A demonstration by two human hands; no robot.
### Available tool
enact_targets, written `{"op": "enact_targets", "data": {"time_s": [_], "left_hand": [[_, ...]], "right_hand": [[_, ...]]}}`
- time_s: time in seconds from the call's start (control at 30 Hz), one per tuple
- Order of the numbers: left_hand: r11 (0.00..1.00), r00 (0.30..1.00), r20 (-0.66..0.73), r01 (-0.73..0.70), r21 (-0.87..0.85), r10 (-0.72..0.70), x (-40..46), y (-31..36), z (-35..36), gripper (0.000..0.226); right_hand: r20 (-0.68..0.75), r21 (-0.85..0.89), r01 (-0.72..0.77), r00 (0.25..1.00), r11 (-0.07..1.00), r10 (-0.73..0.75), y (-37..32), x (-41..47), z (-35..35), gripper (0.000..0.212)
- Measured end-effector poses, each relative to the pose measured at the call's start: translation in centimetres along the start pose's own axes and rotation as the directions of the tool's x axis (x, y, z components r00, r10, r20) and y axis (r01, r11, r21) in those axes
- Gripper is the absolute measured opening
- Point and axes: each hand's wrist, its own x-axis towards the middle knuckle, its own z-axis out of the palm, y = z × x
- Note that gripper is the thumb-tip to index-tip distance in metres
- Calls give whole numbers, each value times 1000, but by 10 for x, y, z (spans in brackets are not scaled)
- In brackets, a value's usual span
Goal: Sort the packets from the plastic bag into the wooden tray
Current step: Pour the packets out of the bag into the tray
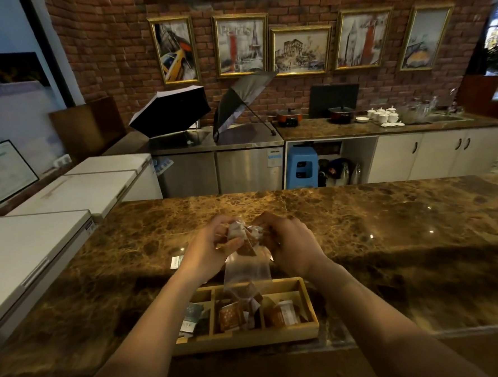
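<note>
A clear plastic bag point(246, 271) hangs above the wooden tray point(303, 291), with brown packets inside it near the top and the bottom. My left hand point(209, 249) and my right hand point(289, 244) both grip the bag's crumpled top edge, one on each side. The tray has several compartments: pale blue-white packets point(191, 315) lie at its left, brown packets point(231, 316) in the middle, and a brown and white packet point(284, 313) at the right. The bag's lower end reaches down into the tray's middle part.
The tray stands near the front edge of a brown marble counter point(390, 232). One small white packet point(176, 261) lies on the counter left of my left wrist. White chest freezers point(41, 244) stand to the left.
</note>
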Motion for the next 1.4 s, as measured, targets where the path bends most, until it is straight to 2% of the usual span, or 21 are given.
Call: {"op": "enact_targets", "data": {"time_s": [0.23,0.33,0.57,0.73,0.9,1.03,1.2,1.4], "left_hand": [[997,995,-77,-69,-42,66,8,19,11,42],[994,996,-59,-76,-79,71,10,22,25,42],[997,994,79,71,-18,-70,6,16,61,25],[989,987,66,143,47,-145,11,9,70,20],[986,988,-39,151,75,-148,13,16,69,16],[992,989,-84,126,33,-122,15,21,62,33],[984,984,-13,179,4,-179,7,11,61,59],[972,968,84,236,13,-236,1,8,68,65]], "right_hand": [[-43,37,-8,999,999,10,7,2,-22,33],[7,30,-46,999,998,46,21,2,-30,35],[138,-38,-153,978,988,156,56,-12,-24,31],[139,-26,-166,976,986,168,65,-16,-20,31],[107,-12,-140,984,990,141,64,-13,-22,32],[34,34,-122,992,992,120,59,-5,-32,31],[-34,147,-120,991,982,127,56,0,-40,24],[-139,316,-181,962,931,234,61,-2,-49,27]]}}
